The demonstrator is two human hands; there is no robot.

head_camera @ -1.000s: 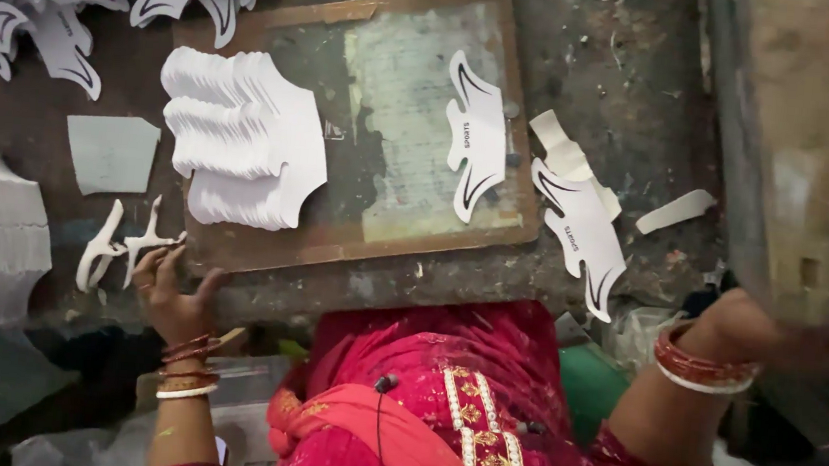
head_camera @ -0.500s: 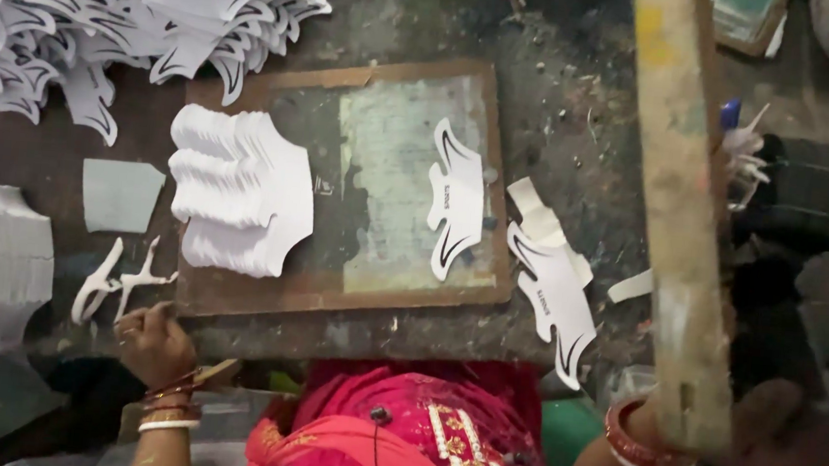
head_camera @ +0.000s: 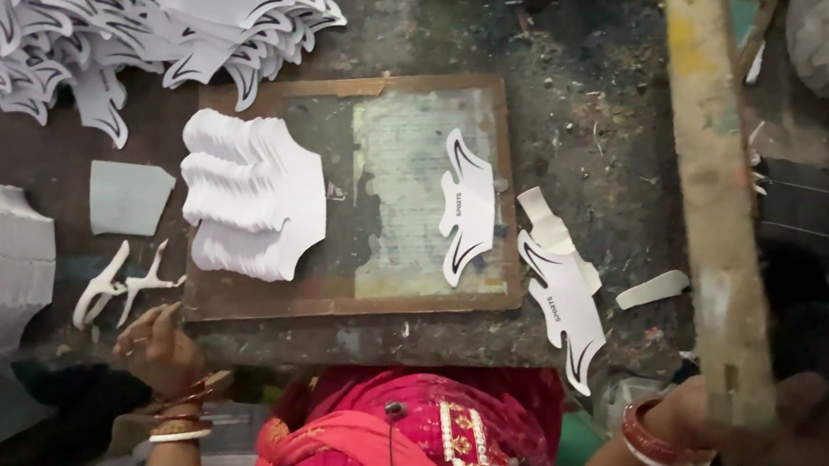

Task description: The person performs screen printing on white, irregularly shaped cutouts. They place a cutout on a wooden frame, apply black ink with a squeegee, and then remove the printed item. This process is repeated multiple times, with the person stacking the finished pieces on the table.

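Blurred right hand clamps the wooden frame at 4 o'clock; left hand, fingers loosely curled, rests at the desk edge.

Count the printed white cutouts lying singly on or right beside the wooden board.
2. One printed cutout lies on the wooden board; a second cutout lies just off its right edge. Others may be hidden in the stacks.
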